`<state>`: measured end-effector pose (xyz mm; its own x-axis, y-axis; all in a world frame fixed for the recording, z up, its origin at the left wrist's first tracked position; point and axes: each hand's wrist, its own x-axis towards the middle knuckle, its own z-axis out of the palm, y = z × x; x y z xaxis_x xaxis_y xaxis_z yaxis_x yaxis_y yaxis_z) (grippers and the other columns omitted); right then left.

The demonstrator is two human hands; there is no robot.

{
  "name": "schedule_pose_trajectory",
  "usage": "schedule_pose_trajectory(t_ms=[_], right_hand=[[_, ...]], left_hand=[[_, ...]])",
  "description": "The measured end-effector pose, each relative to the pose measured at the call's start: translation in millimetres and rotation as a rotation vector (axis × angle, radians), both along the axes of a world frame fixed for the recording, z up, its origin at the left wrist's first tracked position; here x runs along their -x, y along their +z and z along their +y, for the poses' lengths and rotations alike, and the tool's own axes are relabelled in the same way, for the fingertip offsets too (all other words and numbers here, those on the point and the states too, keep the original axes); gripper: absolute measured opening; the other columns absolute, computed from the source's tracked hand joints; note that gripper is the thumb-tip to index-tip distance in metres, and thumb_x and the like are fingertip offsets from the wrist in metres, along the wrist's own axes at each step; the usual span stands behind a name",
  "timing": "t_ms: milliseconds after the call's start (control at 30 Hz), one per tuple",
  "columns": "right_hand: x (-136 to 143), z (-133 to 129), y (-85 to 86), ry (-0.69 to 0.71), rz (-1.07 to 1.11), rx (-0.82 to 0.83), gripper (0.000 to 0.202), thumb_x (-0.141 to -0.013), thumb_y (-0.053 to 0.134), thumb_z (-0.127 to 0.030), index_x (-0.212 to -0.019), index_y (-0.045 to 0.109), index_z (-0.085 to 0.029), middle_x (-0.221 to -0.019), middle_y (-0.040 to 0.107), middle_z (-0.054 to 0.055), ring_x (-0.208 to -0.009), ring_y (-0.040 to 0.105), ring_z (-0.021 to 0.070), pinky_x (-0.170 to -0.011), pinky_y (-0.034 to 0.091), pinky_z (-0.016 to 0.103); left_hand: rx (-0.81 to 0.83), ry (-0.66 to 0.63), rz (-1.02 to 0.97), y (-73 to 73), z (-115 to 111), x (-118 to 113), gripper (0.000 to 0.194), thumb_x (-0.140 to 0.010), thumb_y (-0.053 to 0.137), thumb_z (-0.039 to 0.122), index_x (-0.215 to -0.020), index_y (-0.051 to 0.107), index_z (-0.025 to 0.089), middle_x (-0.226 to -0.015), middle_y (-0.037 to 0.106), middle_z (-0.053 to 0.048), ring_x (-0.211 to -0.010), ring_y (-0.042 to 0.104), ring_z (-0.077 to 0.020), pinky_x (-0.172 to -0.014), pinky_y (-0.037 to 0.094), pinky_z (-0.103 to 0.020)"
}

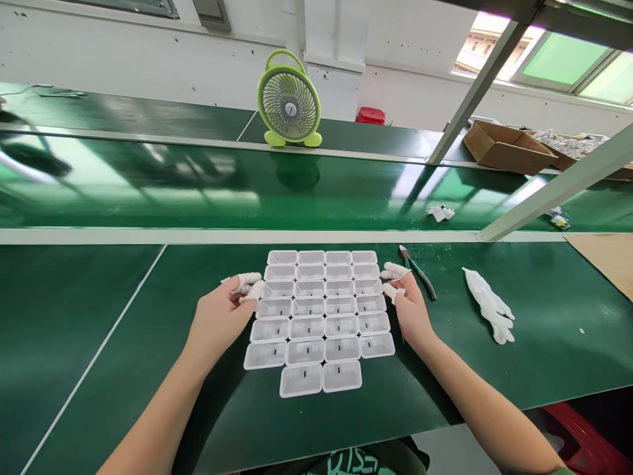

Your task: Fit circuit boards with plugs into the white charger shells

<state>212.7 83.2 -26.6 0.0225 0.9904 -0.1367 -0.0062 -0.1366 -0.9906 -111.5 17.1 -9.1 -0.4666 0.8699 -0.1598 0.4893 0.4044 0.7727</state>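
White plastic trays (pixel 310 307) lie side by side in rows on the green bench, two of them in a shorter front row. Small dark strips or marks show in many of them; I cannot tell which. My left hand (pixel 222 310) is at the block's left side, thumb and fingertips bent against the tray edges. From the right side, my right hand (pixel 408 300) presses its curled fingertips on the outer trays, so the block sits between both hands. White coverings wrap several fingertips. Just beyond the right hand lies a pair of cutting pliers (pixel 419 274) with dark green handles.
A white glove (pixel 489 307) lies on the right of the bench (pixel 99 297). Cardboard (pixel 606 260) covers its right edge. Behind a pale rail (pixel 222 236), a green fan (pixel 289 102) and an open carton (pixel 509 145) stand. A slanted metal post (pixel 558 188) crosses the right.
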Motion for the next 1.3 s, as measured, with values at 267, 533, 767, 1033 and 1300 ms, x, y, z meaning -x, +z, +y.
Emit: schedule_pose_trajectory(t_ms=[267, 533, 767, 1033, 1300], right_hand=[[1.7, -1.7, 4.2, 0.062, 0.000, -0.022, 0.036, -0.076, 0.070, -0.035, -0.110, 0.061, -0.027, -0.115, 0.073, 0.005, -0.109, 0.067, 0.0274, -0.098, 0.052, 0.046], [1.8, -0.3, 3.8, 0.108, -0.034, -0.059, 0.027, -0.074, 0.065, -0.030, -0.100, 0.061, -0.025, -0.106, 0.075, 0.005, -0.101, 0.068, 0.0255, -0.087, 0.055, 0.040], [-2.1, -0.8, -1.9, 0.079, -0.127, -0.137, 0.027, -0.083, 0.062, -0.030, -0.109, 0.061, -0.025, -0.108, 0.070, 0.007, -0.096, 0.065, 0.0246, -0.086, 0.053, 0.041], [-4.7, -35.7, 39.8, 0.645, -0.578, -1.083, 0.009, -0.096, 0.062, -0.024, -0.105, 0.063, -0.022, -0.090, 0.065, 0.005, -0.091, 0.056, 0.0221, -0.085, 0.045, 0.039], [11.3, -63.2, 37.2, 0.825, -0.878, -1.453, 0.034, -0.090, 0.060, -0.009, -0.060, 0.047, -0.020, -0.068, 0.040, 0.000, -0.073, 0.036, 0.0176, -0.080, 0.040, 0.033]], left_hand=[[0.010, -0.010, -0.016, 3.4, 3.3, -6.1, 0.042, -0.059, 0.053, 0.040, -0.091, 0.074, 0.024, -0.085, 0.076, -0.003, -0.074, 0.065, -0.0239, -0.062, 0.048, -0.030], [-0.017, 0.005, -0.003, 5.8, 2.9, -8.5, 0.043, -0.058, 0.053, 0.039, -0.092, 0.074, 0.023, -0.088, 0.077, -0.002, -0.076, 0.068, -0.0216, -0.066, 0.051, -0.027], [-0.046, -0.017, 0.061, 4.4, 2.2, -8.4, 0.041, -0.061, 0.052, 0.038, -0.091, 0.075, 0.023, -0.085, 0.077, -0.002, -0.071, 0.067, -0.0205, -0.064, 0.051, -0.027], [-0.175, -0.025, 0.262, 0.1, -2.1, -4.1, 0.050, -0.065, 0.053, 0.037, -0.107, 0.074, 0.020, -0.096, 0.079, -0.005, -0.084, 0.073, -0.0232, -0.085, 0.059, -0.034], [-0.200, -0.053, 0.307, -1.6, -3.2, -5.5, 0.044, -0.072, 0.055, 0.041, -0.106, 0.075, 0.021, -0.091, 0.079, -0.004, -0.081, 0.072, -0.0224, -0.077, 0.059, -0.032]])
